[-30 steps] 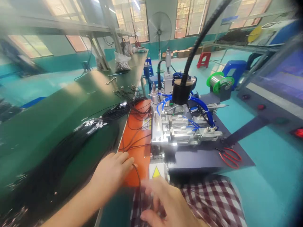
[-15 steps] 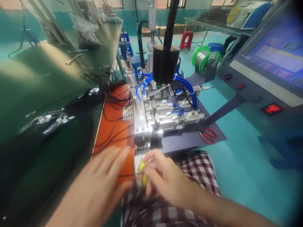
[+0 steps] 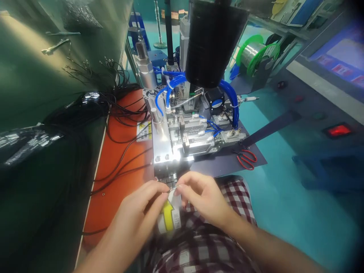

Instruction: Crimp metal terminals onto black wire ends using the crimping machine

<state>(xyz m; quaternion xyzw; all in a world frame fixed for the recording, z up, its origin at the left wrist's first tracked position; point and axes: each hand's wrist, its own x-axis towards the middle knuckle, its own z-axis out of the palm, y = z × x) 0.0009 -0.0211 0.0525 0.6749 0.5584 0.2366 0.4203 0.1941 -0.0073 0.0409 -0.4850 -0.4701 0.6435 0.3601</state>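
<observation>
My left hand (image 3: 139, 206) and my right hand (image 3: 203, 195) meet tip to tip in front of the machine's near end. Both are closed in a pinch. Between the fingertips shows a thin silvery piece (image 3: 173, 188), too small to name; it seems held from both sides. Just beyond the fingers is the small metal fixture (image 3: 170, 177) at the front of the machine (image 3: 163, 146). Below them a white label with a yellow arrow (image 3: 168, 217) faces up. A dark cable appears to run beneath my right hand over the checkered cloth on my lap.
Black cables (image 3: 122, 151) cross the orange board (image 3: 113, 167) on the left, with bundles on the dark green table (image 3: 28, 197). Red-handled pliers (image 3: 247, 159) lie at the right of the base plate. A wire spool (image 3: 253, 55) and a control panel (image 3: 327, 102) stand further right.
My left hand has come in from the left, and its fingers have closed to meet my right hand's fingertips. The view has tilted down and moved closer to the machine.
</observation>
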